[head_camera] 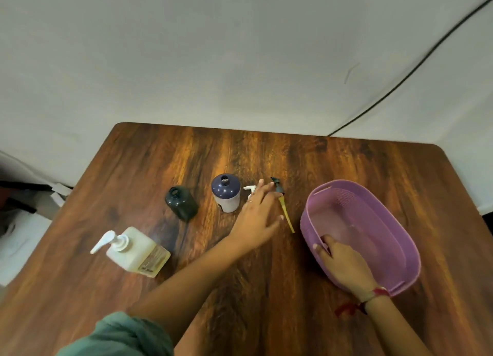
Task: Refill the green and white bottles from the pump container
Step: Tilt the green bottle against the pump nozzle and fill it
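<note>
Head view: on the wooden surface (186, 153) the pump container (138, 251) is seen at the left, with its white pump fitted. Farther back, the dark green bottle (181, 203) and the white bottle (226, 194) are placed side by side, both uncapped. The left hand (256, 219) is held with straight fingers over a white pump head (250, 189); contact cannot be told. The near rim of the purple basket (310, 222) is gripped by the right hand (341, 262). A black pump (278, 189) with a yellow tube is laid between them.
</note>
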